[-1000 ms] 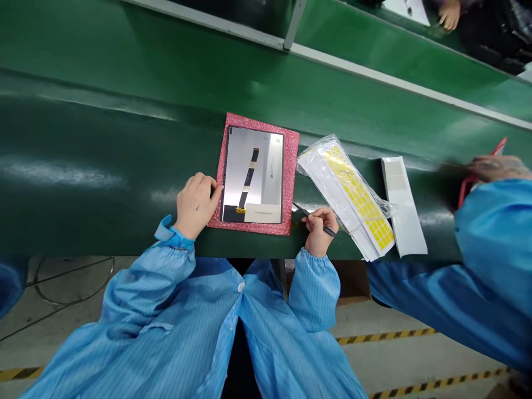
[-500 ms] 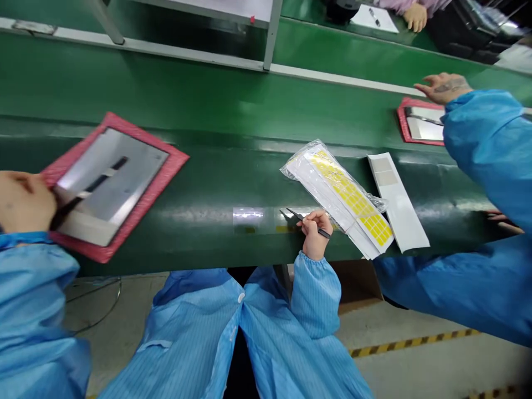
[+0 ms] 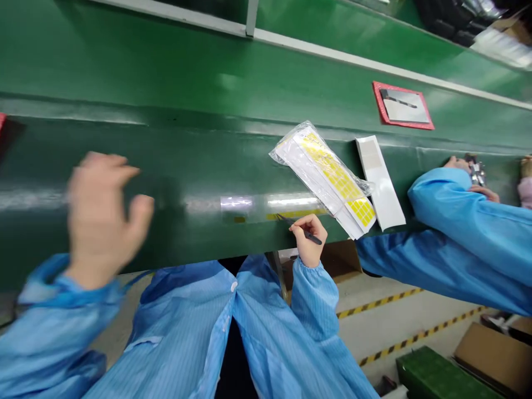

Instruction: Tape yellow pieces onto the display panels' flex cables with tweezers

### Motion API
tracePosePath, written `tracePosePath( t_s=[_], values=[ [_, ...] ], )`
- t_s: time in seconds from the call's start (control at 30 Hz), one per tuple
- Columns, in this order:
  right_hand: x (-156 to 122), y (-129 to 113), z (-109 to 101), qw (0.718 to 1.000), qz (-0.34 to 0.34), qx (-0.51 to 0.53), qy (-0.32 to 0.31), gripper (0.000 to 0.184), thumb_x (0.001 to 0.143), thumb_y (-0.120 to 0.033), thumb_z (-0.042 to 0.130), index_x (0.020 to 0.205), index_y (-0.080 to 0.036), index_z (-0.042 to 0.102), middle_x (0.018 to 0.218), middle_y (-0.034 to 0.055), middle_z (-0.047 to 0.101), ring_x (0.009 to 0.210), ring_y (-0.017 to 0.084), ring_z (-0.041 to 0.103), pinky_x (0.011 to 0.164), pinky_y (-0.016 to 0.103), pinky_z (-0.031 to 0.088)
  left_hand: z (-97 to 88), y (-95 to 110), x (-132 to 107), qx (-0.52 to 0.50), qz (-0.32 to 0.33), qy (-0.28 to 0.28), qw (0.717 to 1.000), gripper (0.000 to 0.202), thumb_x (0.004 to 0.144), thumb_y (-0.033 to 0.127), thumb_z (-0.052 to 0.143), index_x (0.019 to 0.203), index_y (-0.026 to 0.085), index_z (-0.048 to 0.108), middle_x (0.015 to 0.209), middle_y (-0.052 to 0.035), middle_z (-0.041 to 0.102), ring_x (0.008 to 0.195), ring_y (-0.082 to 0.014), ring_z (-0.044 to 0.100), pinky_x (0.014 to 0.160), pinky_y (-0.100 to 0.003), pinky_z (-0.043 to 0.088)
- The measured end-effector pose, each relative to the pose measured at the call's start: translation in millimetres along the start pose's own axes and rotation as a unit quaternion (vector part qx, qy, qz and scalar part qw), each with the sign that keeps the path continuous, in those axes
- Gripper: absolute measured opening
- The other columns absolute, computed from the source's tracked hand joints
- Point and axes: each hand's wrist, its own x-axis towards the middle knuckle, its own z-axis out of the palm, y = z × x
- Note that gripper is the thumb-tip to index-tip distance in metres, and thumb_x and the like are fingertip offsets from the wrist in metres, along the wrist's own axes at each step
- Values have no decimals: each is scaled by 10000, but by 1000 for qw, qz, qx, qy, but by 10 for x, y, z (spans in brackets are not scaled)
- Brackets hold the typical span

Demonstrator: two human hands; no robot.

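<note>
right hand (image 3: 311, 246) pinches black tweezers (image 3: 313, 239), tips at the yellow strip (image 3: 301, 213); yellow labels (image 3: 332, 170) lie just right of that grip; left hand (image 3: 100, 216) empty, fingers spread; light pinch, steady tips serve best

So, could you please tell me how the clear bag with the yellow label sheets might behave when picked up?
The bag will probably sag and crinkle, as it looks thin and wrinkled. It is likely light for its size, since the label sheets look flat and papery. Its glossy surface may feel slippery.
</note>
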Motion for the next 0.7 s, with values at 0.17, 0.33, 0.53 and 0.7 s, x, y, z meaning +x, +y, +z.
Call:
tracePosePath(
  t_s=[0.17, 0.33, 0.53, 0.7],
  values=[
    [-67, -46, -17, 996, -49, -70, -30, 54, 710, -164, 611, 667, -193, 596, 603, -38, 572, 534, 109, 512, 525, 236, 400, 857, 854, -253, -117, 120, -159, 973, 423, 1030, 239, 428, 1442, 144, 416, 1524, -155, 416, 1490, -305, 267, 1210, -563, 264],
    [-63, -64, -2, 992, -73, -86, -60, 78, 726, -141, 607, 684, -197, 572, 639, -37, 581, 568, 111, 528, 566, 242, 421, 1151, 1177, -329, -115, 163, -188, 962, 428, 1008, 229, 474, 1424, 136, 504, 1558, -201, 362, 1508, -366, 187, 1200, -602, 253],
    [-74, -50, 9, 994, -48, -56, -82, 90, 731, -135, 610, 688, -201, 567, 661, -31, 582, 608, 123, 541, 590, 254, 429, 1131, 1196, -302, -96, 165, -187, 964, 421, 978, 191, 519, 1394, 134, 555, 1552, -213, 374, 1486, -394, 238, 1178, -616, 290],
    [-16, 36, 17, 998, -13, 6, -66, 94, 698, -131, 620, 663, -202, 569, 650, -30, 582, 614, 124, 553, 584, 247, 439, 1130, 1206, -306, -96, 166, -184, 964, 418, 981, 196, 517, 1392, 134, 558, 1548, -211, 383, 1481, -399, 247, 1170, -622, 302]
  ],
)
